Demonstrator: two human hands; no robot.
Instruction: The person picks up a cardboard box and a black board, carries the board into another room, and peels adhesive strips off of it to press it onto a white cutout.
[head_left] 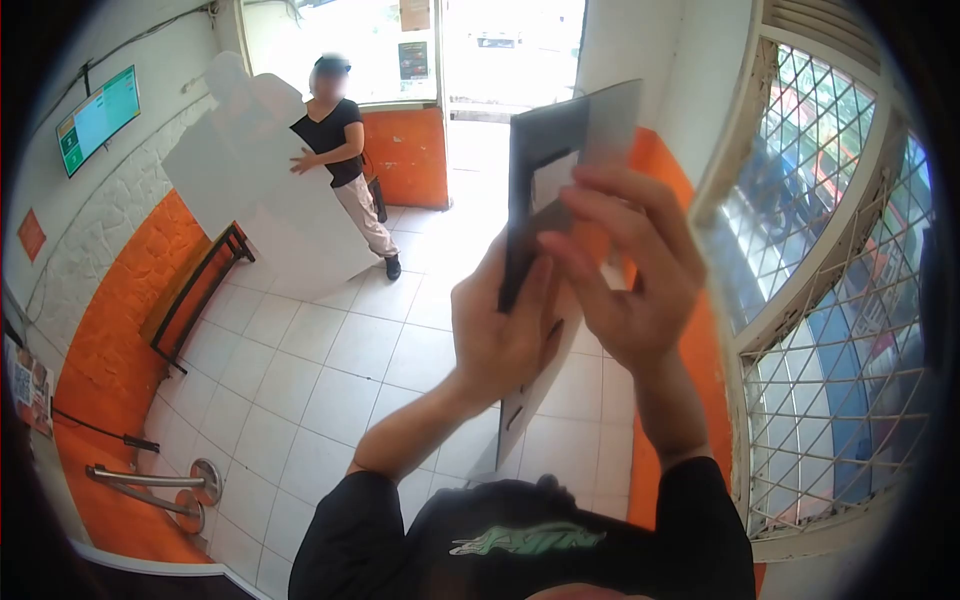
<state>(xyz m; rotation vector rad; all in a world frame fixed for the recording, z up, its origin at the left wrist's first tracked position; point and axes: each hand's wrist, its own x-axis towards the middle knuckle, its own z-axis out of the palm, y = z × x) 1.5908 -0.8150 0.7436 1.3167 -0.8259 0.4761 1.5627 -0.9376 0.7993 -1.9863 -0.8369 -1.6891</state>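
Observation:
A thin flat panel (610,112), dark along one side and grey and see-through at its upper right, stands upright in front of me. My left hand (500,325) is wrapped round its lower left part. On the right side, my right hand (640,265) is raised at the panel with its fingers curled and the thumb near the fingertips; whether something small lies between them is too blurred to tell. Below the hands, a narrow pale part with dark slots (517,412) reaches down toward my shirt.
Another person (345,150) stands at the back, holding a large white cut-out board (240,165). A bench (205,285) lines the left wall under a screen (98,120). Metal rails (150,480) are at lower left, a grilled window (840,320) at right.

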